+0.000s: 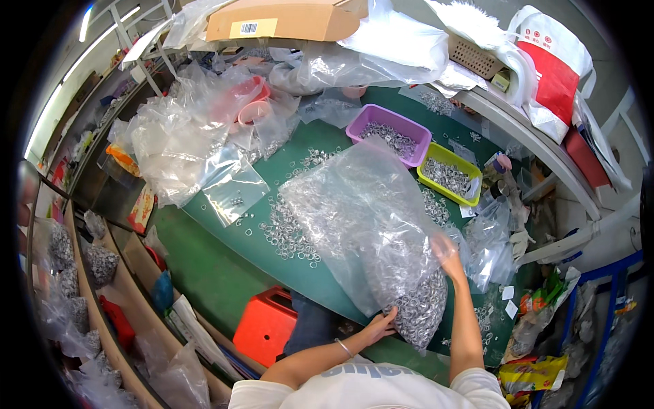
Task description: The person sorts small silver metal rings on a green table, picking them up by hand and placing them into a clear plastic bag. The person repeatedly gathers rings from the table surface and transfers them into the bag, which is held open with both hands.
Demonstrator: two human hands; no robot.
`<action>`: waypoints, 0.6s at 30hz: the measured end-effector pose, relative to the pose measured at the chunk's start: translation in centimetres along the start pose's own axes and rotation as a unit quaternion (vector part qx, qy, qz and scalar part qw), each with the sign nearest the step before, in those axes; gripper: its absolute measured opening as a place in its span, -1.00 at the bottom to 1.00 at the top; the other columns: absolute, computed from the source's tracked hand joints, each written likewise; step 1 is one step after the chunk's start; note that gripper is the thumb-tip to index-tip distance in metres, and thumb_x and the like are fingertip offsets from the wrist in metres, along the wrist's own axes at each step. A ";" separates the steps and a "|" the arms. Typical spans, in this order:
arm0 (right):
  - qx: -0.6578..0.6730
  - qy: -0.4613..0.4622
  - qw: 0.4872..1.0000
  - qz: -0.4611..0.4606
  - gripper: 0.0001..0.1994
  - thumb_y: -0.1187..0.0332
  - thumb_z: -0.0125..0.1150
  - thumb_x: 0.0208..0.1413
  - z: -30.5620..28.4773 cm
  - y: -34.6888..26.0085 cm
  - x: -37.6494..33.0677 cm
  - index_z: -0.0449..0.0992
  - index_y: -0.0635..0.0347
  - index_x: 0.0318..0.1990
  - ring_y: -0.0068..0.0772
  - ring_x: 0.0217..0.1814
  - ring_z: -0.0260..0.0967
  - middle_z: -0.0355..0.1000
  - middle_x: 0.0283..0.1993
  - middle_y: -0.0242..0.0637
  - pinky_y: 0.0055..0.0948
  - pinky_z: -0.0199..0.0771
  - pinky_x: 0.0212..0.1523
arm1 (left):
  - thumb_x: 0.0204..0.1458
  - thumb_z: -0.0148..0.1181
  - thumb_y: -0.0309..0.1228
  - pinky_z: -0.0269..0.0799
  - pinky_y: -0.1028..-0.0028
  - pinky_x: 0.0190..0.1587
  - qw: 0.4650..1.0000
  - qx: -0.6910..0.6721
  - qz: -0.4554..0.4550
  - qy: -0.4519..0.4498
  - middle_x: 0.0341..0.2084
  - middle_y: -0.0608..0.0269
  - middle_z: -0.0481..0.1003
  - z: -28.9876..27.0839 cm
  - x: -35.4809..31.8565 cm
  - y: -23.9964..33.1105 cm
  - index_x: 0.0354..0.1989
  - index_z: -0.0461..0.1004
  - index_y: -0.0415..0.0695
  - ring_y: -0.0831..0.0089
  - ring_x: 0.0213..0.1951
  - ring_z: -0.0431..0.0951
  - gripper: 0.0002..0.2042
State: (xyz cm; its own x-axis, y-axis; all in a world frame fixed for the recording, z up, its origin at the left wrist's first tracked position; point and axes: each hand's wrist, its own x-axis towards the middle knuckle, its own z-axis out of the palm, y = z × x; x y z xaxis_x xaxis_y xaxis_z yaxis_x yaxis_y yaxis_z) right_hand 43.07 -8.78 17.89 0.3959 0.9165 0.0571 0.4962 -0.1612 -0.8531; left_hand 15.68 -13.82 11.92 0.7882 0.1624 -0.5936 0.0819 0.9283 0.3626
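Note:
A large clear plastic bag (368, 204) lies across the green table. Its near end is packed with small silver metal rings (421, 310), and the rest is loose film spread toward the far side. At the bag's lower left edge, my left hand (381, 326) grips the film beside the rings. On its right side, my right hand (446, 253) is closed on the film, with the fingertips partly hidden by plastic. Many loose silver rings (289, 232) are scattered on the table left of the bag, partly under it.
Beyond the bag stand a purple basin (421, 128) and a yellow-green basin (475, 198), both holding rings. Crumpled clear bags (177, 143) heap at the far left. A red stool (266, 327) is by the near edge. A cardboard box (286, 19) sits on the back shelf.

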 end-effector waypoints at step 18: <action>0.265 -0.067 0.906 0.322 -0.31 0.02 0.10 0.07 1.5 3.7 -3.2 0.14 0.38 0.21 -0.28 0.26 0.09 0.16 0.23 -0.13 -0.33 0.07 0.23 | -0.12 0.34 -0.46 0.27 0.47 0.05 0.977 -0.047 0.209 0.008 -0.05 0.22 0.36 1.5 -0.7 1.2 0.10 0.19 -0.27 0.49 -0.02 0.36 -0.41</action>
State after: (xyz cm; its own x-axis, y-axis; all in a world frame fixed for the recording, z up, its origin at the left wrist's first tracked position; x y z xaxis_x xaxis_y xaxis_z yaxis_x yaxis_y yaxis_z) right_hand 42.46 -11.79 13.79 0.3566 0.7367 -0.5745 -0.2603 -0.5122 -0.8185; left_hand 16.14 -13.30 13.81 0.7306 0.5385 -0.4198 -0.3014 0.8060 0.5094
